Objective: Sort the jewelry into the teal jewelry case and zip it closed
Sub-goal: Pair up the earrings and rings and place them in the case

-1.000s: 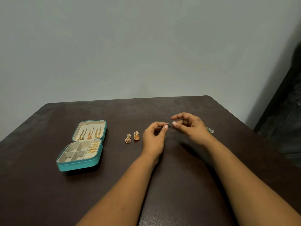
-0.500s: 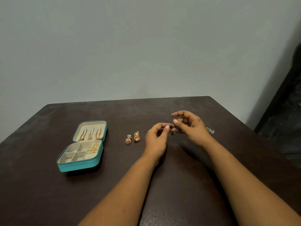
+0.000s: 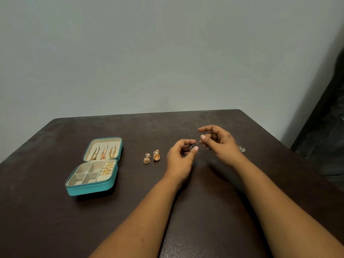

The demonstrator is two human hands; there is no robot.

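A small dark earring (image 3: pixel 191 146) is pinched above the table (image 3: pixel 204 183) by left hand (image 3: pixel 179 157) and right hand (image 3: pixel 220 144), both grips closed on it; next judged: carriage to the open teal jewelry case (image 3: pixel 93 189), well apart leftward.

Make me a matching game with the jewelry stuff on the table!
Things:
1. teal case
2. two gold bell earrings
3. small dark earring
4. silver piece

Places:
A. held between both hands' fingers
B. on the table beside the right wrist
C. lying open on the left
D. on the table between case and left hand

Pairs: 1-C, 2-D, 3-A, 4-B
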